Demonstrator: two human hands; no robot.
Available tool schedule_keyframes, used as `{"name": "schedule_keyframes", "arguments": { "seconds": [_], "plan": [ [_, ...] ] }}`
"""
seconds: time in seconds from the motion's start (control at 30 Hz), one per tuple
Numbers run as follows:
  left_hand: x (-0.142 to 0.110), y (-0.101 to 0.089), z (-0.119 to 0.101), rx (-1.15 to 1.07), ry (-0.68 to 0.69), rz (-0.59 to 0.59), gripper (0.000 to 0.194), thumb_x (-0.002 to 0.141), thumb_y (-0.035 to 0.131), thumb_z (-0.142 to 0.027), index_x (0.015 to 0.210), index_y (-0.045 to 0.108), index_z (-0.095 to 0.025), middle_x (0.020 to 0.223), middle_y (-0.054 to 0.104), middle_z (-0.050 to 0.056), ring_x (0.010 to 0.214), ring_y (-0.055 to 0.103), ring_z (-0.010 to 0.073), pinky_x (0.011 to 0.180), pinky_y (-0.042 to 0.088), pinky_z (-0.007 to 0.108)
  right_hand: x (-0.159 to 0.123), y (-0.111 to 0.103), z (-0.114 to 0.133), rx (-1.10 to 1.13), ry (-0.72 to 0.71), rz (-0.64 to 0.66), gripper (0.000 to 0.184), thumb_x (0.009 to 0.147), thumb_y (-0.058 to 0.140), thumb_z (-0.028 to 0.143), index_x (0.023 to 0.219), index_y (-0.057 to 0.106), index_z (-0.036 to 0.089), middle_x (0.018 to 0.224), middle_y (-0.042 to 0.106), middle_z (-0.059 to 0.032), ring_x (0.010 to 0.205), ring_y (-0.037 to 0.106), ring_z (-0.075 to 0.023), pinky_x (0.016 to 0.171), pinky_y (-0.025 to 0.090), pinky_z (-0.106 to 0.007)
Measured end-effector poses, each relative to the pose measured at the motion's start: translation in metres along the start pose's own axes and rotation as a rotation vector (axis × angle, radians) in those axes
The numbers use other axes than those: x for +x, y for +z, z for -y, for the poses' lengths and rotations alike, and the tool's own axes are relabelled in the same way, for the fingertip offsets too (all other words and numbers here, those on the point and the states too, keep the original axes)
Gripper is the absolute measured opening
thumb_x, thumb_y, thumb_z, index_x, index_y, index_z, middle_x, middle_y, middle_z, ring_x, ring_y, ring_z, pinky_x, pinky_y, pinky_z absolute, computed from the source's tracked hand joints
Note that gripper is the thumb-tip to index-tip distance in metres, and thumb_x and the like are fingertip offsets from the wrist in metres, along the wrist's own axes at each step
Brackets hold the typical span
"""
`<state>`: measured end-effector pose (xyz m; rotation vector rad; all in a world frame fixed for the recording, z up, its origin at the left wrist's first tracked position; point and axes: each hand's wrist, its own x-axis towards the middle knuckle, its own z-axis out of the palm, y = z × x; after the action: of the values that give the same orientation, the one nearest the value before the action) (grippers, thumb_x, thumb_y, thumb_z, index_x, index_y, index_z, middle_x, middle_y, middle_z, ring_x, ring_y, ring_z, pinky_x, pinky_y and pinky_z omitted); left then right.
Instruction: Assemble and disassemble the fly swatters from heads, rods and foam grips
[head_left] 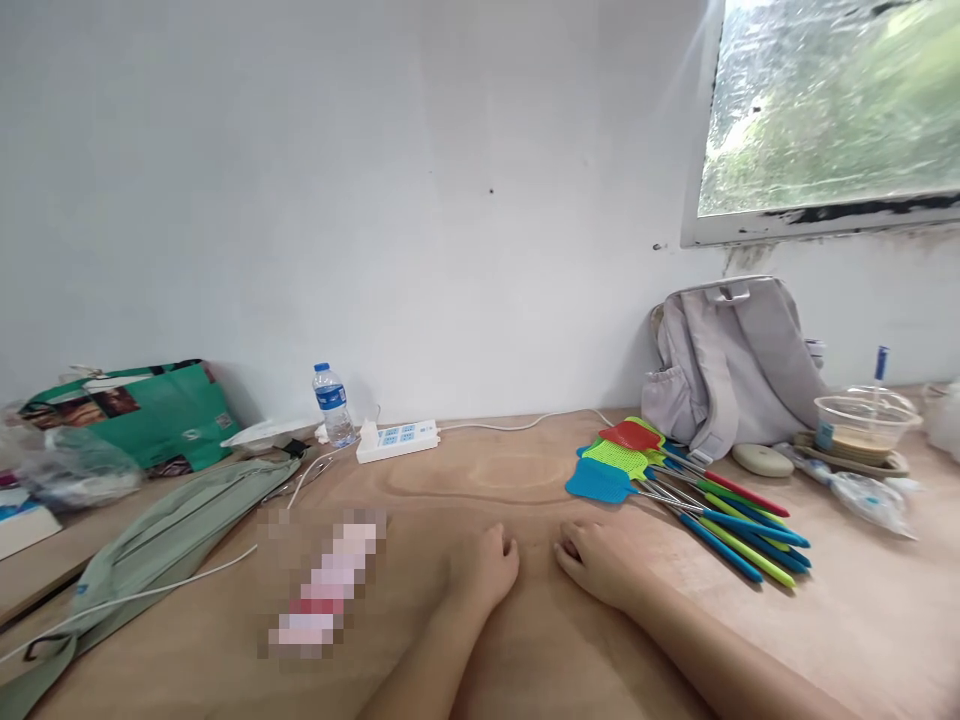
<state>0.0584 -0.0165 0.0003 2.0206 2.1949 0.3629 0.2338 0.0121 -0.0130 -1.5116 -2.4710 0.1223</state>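
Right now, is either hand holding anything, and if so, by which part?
Nothing is visibly held: the left hand and right hand rest loosely curled on the table; the fly swatters lie apart from both.

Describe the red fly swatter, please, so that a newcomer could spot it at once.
Below the window sits a pale grey backpack. On the table before it lies a pile of fly swatters. The red fly swatter shows the only red head there, beside blue and yellow-green ones.
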Motion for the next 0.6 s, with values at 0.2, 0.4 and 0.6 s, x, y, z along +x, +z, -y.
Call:
{"name": "schedule_keyframes", "arguments": {
  "seconds": [0.2,0.4,0.6],
  "plan": [
    [0.005,0.003,0.015,-0.072,0.041,0.024,0.014,0.078,0.047,-0.028,0.067,0.052,-0.02,0.067,0.061,0.002,0.062,0.056,0.0178,0.051,0.028,0.024,0.003,0.0,-0.009,0.036,-0.053,-0.003,0.024,0.082,0.043,0.031,0.067,0.056,0.018,0.074,0.063,-0.0046,0.066,0.053,-0.0159,0.053,0.02,-0.027],
    [0.008,0.009,0.023,-0.139,0.038,-0.003,0.012,0.076,0.048,-0.027,0.067,0.054,-0.02,0.066,0.062,0.001,0.06,0.055,0.0158,0.049,0.024,0.023,0.003,0.004,-0.015,0.085,-0.059,-0.038,0.016,0.078,0.046,0.025,0.066,0.052,0.018,0.072,0.06,-0.0021,0.064,0.049,-0.0135,0.054,0.022,-0.025],
    [0.011,0.012,0.023,-0.174,0.022,-0.048,0.011,0.074,0.048,-0.024,0.065,0.053,-0.02,0.068,0.061,0.002,0.064,0.055,0.0163,0.05,0.024,0.023,0.01,-0.007,-0.039,-0.046,0.0,-0.247,0.013,0.073,0.047,0.015,0.08,0.057,0.018,0.086,0.061,-0.0063,0.086,0.051,-0.0206,0.071,0.028,-0.028]
  ]
}}
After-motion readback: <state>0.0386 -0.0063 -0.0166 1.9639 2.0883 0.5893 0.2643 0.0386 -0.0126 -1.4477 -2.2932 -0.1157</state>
